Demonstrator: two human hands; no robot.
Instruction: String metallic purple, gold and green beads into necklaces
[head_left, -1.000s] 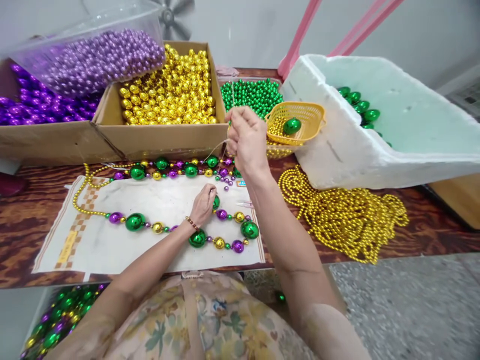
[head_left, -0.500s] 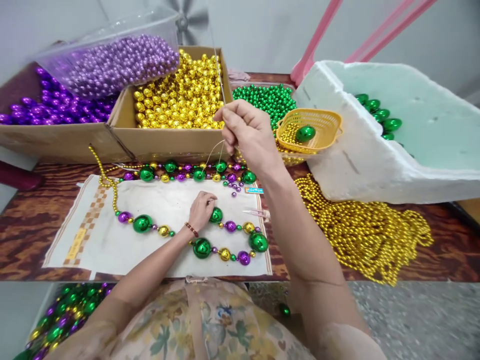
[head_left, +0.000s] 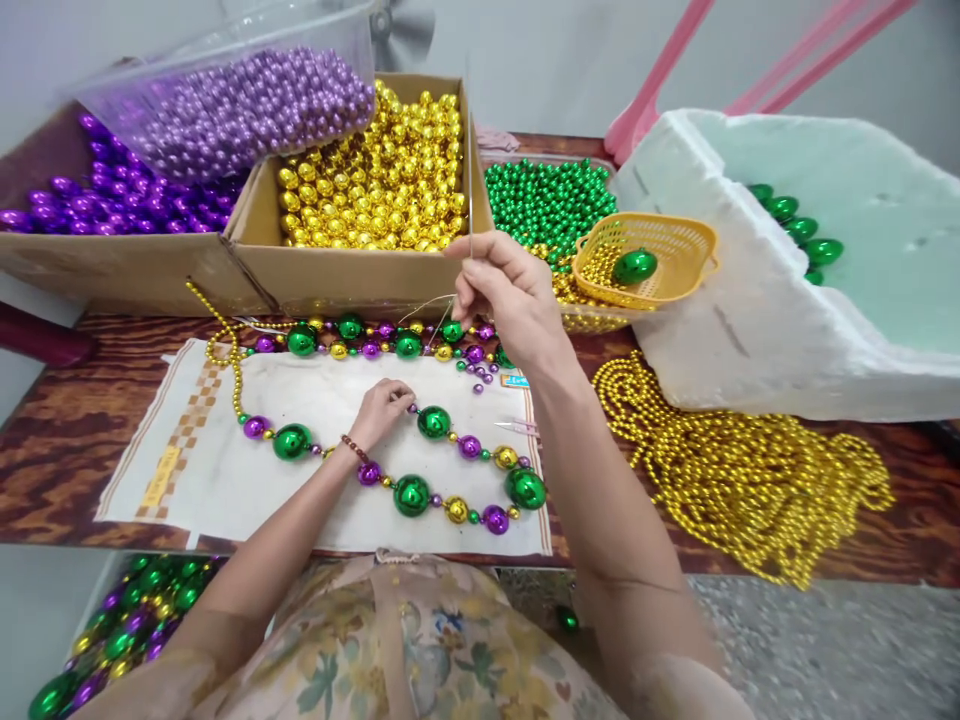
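In my right hand (head_left: 510,300), raised over the cloth, a long thin needle (head_left: 471,160) points upward between thumb and fingers. A pale thread (head_left: 425,302) loops below that hand. My left hand (head_left: 382,412), a beaded bracelet at its wrist, is closed in a pinch at the end of a bead strand (head_left: 412,494), beside a small purple bead (head_left: 412,408) and a large green bead (head_left: 433,422). The strand of green, purple and gold beads curves across a white cloth (head_left: 300,510). A second strand (head_left: 407,344) lies along the cloth's far edge.
Cardboard boxes hold purple beads (head_left: 150,205) and gold beads (head_left: 375,180). Behind my right hand are green beads (head_left: 547,195) and a yellow basket (head_left: 675,285). A foam box (head_left: 712,330) and heaped gold bead chains (head_left: 765,490) occupy the right. Small scissors (head_left: 517,427) lie on the cloth.
My left hand has shifted slightly left, showing the small purple bead beside its fingertips. My right hand has come down a little, with the needle now upright. The view has shifted slightly.
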